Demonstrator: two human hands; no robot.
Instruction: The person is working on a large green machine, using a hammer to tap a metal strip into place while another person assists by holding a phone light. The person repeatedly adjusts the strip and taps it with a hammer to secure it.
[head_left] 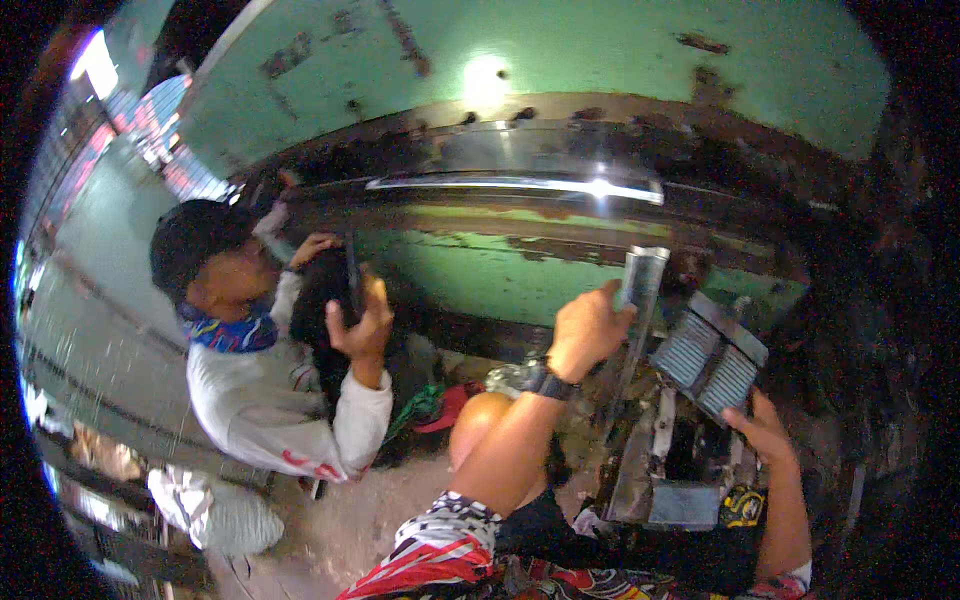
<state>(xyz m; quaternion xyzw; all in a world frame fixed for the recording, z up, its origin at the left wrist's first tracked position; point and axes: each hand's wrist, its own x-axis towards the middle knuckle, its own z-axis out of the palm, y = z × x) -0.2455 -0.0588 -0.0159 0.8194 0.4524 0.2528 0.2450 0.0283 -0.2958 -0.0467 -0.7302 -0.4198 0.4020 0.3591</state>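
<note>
My left hand (588,332), with a dark band at the wrist, is closed at the edge of a long shiny metal strip (645,278) that stands tilted upright. Low on the right, my right hand (765,428) grips the lower corner of a grey slatted metal panel (708,362). Two ribbed sections show on the panel, with a dark bar between them. The strip and the panel are side by side, the strip to the left. Beneath the panel is a cluttered metal stand (630,480) bearing a flat grey metal block (685,504) and a yellow-and-black tape measure (742,507).
A large green machine (400,65) with a bright metal bar (520,186) across it fills the far side. At left, a co-worker (270,400) in a dark cap and white top holds up a dark flat object (352,278). A white sack (225,510) lies at lower left.
</note>
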